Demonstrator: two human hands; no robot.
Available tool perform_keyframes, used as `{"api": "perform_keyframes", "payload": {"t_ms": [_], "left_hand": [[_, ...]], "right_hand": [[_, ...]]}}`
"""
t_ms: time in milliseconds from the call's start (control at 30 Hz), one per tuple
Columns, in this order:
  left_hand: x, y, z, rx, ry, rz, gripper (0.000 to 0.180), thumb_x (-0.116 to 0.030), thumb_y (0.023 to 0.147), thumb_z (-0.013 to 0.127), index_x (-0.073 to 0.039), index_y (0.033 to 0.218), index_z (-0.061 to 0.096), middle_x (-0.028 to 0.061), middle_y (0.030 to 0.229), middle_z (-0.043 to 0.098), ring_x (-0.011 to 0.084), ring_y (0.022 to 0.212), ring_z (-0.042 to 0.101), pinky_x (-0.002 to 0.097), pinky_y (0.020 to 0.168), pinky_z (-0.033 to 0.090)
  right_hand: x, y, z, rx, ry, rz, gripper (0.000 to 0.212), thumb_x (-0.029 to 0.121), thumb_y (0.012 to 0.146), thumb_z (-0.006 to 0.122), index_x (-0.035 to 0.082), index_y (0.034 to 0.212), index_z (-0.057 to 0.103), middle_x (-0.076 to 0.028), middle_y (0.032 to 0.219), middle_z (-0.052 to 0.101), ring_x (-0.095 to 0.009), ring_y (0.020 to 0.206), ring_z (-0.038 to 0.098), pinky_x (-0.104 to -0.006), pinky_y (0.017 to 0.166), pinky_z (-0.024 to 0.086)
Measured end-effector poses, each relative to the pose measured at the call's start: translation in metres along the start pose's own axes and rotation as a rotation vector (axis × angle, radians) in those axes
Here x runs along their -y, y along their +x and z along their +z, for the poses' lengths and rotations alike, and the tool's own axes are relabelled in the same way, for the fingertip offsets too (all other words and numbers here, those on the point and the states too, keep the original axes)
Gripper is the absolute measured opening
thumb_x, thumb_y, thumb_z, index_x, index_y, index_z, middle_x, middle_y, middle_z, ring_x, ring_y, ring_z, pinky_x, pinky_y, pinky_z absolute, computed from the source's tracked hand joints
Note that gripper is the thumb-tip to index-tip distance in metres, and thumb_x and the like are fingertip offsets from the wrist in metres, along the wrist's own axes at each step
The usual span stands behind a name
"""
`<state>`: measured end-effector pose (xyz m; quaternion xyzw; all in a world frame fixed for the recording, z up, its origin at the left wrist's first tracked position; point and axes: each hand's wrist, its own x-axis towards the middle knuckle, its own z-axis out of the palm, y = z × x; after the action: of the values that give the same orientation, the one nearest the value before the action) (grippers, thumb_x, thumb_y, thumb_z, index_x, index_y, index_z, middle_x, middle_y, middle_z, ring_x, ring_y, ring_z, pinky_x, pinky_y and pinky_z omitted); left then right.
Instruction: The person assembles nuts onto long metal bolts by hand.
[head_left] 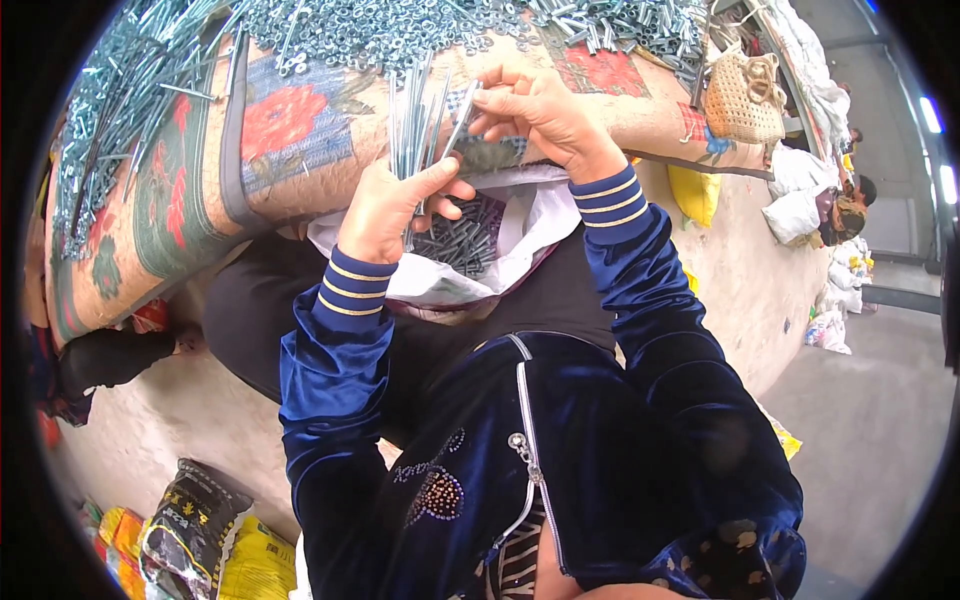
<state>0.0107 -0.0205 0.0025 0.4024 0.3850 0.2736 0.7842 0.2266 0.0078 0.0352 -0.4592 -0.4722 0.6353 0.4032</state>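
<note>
My left hand (400, 205) is closed round a bundle of long, thin silvery metal rods (408, 125), which stand up out of the fist and fan slightly apart. Beside it, the thumb and fingers of my right hand (545, 115) pinch the upper end of one slanting rod (461, 118). Whether a small part sits between those fingertips is too small to tell. Under both hands, an open white sack (545, 225) lies in my lap, with many short dark metal pieces (465, 240) inside.
A flower-patterned padded cloth (300, 170) covers the raised surface ahead. On it lie heaps of nuts (370, 35), short metal sleeves (635, 25) and long rods (130, 100). A woven basket (743, 95) stands at the right. Another person's leg (115, 365) shows at left; filled bags (190, 525) lie lower left.
</note>
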Motion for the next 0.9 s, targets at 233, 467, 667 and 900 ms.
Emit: {"api": "perform_keyframes", "payload": {"t_ms": [233, 467, 667, 900], "left_hand": [[-0.003, -0.002, -0.003, -0.041, -0.299, 0.078, 0.030, -0.029, 0.088, 0.061, -0.009, 0.109, 0.055, 0.0090, 0.091, 0.067, 0.0113, 0.069, 0.064, 0.0178, 0.043, 0.034], [-0.004, -0.004, -0.001, -0.086, -0.186, 0.036, 0.031, -0.034, 0.090, 0.056, -0.012, 0.111, 0.055, 0.0072, 0.091, 0.068, 0.0107, 0.069, 0.064, 0.0176, 0.043, 0.031], [-0.005, -0.002, 0.004, -0.071, -0.234, 0.057, 0.031, -0.034, 0.090, 0.056, -0.011, 0.110, 0.056, 0.0080, 0.089, 0.067, 0.0126, 0.068, 0.066, 0.0173, 0.040, 0.029], [0.001, 0.005, -0.001, -0.239, -0.185, 0.125, 0.027, -0.030, 0.089, 0.059, -0.009, 0.105, 0.057, 0.0058, 0.080, 0.065, 0.0109, 0.058, 0.060, 0.0179, 0.040, 0.033]], "right_hand": [[-0.010, -0.010, 0.030, -0.183, -0.050, -0.054, 0.020, 0.015, 0.079, 0.068, 0.002, 0.092, 0.061, 0.002, 0.073, 0.057, -0.005, 0.056, 0.049, -0.0170, 0.052, 0.039], [0.005, -0.002, 0.022, 0.040, -0.344, -0.103, 0.022, 0.017, 0.081, 0.067, 0.001, 0.094, 0.060, 0.004, 0.069, 0.054, -0.003, 0.053, 0.042, -0.0178, 0.046, 0.031], [-0.013, 0.007, 0.016, 0.073, 0.024, 0.161, 0.024, 0.023, 0.077, 0.070, 0.003, 0.090, 0.063, 0.001, 0.067, 0.057, -0.004, 0.056, 0.048, -0.0177, 0.046, 0.034], [-0.011, -0.006, 0.037, 0.062, -0.336, 0.026, 0.023, 0.020, 0.081, 0.066, 0.003, 0.097, 0.062, 0.002, 0.069, 0.061, -0.002, 0.053, 0.048, -0.0176, 0.048, 0.038]]}}
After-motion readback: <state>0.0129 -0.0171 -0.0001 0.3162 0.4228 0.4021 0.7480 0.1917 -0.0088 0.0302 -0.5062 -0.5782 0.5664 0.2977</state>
